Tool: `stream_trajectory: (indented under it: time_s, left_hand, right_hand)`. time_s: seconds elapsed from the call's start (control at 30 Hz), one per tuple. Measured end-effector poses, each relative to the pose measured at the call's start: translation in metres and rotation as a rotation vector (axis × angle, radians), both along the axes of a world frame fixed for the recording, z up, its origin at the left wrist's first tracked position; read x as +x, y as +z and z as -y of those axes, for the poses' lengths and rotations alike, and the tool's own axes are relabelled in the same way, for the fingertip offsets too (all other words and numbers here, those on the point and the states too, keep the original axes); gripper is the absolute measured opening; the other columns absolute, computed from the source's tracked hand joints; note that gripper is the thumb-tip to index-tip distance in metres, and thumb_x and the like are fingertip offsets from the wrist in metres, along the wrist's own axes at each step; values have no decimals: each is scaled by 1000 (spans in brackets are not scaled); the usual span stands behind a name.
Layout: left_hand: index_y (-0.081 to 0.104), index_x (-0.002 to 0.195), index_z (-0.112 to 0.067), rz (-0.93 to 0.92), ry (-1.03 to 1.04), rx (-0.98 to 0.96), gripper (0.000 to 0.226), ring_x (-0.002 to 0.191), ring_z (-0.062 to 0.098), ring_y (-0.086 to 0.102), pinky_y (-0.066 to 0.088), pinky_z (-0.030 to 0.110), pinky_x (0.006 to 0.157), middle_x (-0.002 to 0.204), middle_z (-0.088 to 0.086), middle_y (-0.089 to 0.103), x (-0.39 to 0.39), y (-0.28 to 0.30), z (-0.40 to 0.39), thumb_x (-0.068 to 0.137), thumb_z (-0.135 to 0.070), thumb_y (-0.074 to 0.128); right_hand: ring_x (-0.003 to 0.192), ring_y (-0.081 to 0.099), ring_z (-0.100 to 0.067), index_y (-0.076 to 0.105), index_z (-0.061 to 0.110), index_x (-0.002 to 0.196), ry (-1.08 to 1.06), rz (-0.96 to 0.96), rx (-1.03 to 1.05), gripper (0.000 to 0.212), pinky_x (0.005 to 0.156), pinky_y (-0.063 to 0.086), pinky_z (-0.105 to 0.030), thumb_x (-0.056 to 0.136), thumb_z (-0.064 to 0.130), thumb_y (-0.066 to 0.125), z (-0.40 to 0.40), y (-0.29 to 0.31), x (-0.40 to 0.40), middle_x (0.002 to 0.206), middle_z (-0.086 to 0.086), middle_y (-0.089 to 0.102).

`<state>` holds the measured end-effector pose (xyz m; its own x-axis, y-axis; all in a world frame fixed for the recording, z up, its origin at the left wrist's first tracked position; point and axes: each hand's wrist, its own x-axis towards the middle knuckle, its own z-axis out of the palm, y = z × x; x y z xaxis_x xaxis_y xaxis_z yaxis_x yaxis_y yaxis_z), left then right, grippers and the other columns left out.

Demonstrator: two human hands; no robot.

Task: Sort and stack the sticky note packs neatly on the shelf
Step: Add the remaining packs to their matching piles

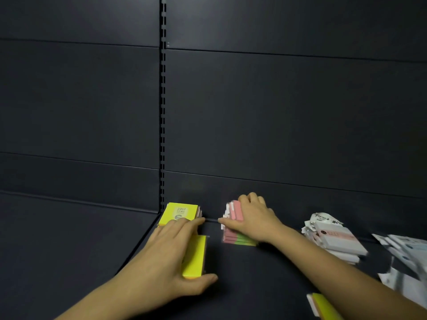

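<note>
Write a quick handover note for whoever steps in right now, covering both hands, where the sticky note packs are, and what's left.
Left hand: lies over the yellow packs near the shelf's back left corner, thumb at their near end.
Right hand: grips the pink and green stack, blurred in motion.
Done: yellow packs grouped at the back, one labelled 2207.
Left: the loose white-wrapped pile at right and one yellow pack at the near edge are unsorted; square up both stacks.
</note>
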<state>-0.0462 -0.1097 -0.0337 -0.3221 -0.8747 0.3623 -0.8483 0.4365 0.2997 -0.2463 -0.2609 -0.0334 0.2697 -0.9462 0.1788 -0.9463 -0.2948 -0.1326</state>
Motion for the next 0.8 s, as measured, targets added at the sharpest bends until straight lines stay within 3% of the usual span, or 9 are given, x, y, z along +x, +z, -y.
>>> stream_trajectory:
  time_s: [0.27, 0.5, 0.57, 0.67, 0.8]
  left_hand:
    - [14, 139, -47, -9, -12, -40, 88, 112, -29, 10, 15, 4, 95, 117, -44, 18, 5, -3, 6, 64, -81, 45]
    - [31, 135, -39, 3, -2, -75, 85, 116, -3, 30, 29, 22, 103, 124, -24, 36, 16, 7, 34, 65, -84, 49]
    - [35, 134, -37, 31, -5, -73, 88, 117, 1, 32, 30, 25, 104, 125, -20, 38, 18, 7, 48, 63, -86, 47]
    - [39, 133, -33, 38, 0, -94, 92, 117, 5, 34, 31, 27, 103, 124, -17, 40, 23, 11, 70, 60, -90, 41]
    - [42, 131, -32, 78, -3, -128, 95, 114, 6, 37, 33, 29, 101, 123, -17, 41, 29, 11, 93, 58, -93, 35]
  right_hand:
    - [129, 34, -30, 33, 15, 135, -11, -94, 68, 90, 99, 38, -51, 76, 83, 40, 0, 4, 3, 139, -9, 35]
    - [129, 39, -28, 39, 14, 135, -7, -99, -3, 85, 106, 30, -54, 79, 79, 40, -7, 3, 3, 138, -10, 39]
    - [136, 32, -28, 35, 13, 142, -10, -90, -25, 97, 112, 22, -56, 76, 84, 36, -10, 3, 1, 144, -11, 36]
    - [147, 13, -25, 11, 13, 154, -15, -24, -54, 112, 118, 10, -55, 73, 87, 32, -22, 7, -9, 157, -10, 19]
    - [146, 12, -21, 15, 20, 153, 1, 63, -127, 94, 119, 12, -50, 82, 78, 37, -49, 16, -33, 156, -4, 18]
